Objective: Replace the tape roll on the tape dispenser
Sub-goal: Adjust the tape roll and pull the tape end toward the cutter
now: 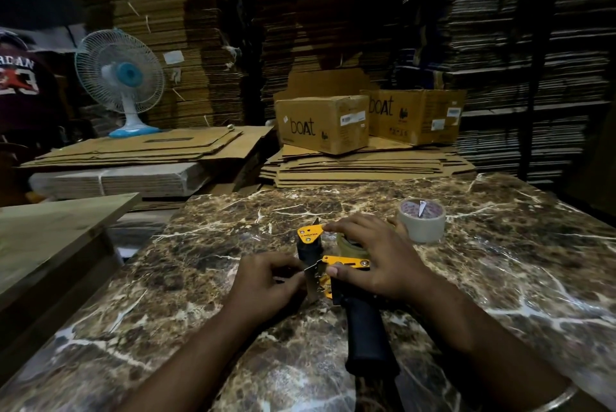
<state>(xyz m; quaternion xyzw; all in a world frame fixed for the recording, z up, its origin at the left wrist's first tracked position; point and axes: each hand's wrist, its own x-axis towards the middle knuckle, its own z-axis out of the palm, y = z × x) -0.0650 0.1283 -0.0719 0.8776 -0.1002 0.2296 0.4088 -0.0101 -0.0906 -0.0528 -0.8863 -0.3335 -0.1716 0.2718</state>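
A yellow-and-black tape dispenser (333,265) was laid on its side near the middle of a brown marbled table (500,295), its black handle pointed toward the person. The dispenser's front end was met by the left hand (266,281), whose fingers were curled and pinched together at the toothed blade — whether a tape end was held there could not be told. The dispenser's body was covered by the right hand (373,261), with the thumb pressed on the yellow side plate and the fingers spread over the mounted roll (346,240), most of which was hidden. A second, pale tape roll (421,220) was stood flat on the table just beyond and right of the dispenser, apart from it. Farther behind the dispenser, two cardboard boxes (323,123) were set on flattened cartons; to its far left — a blue-and-white fan (120,78).
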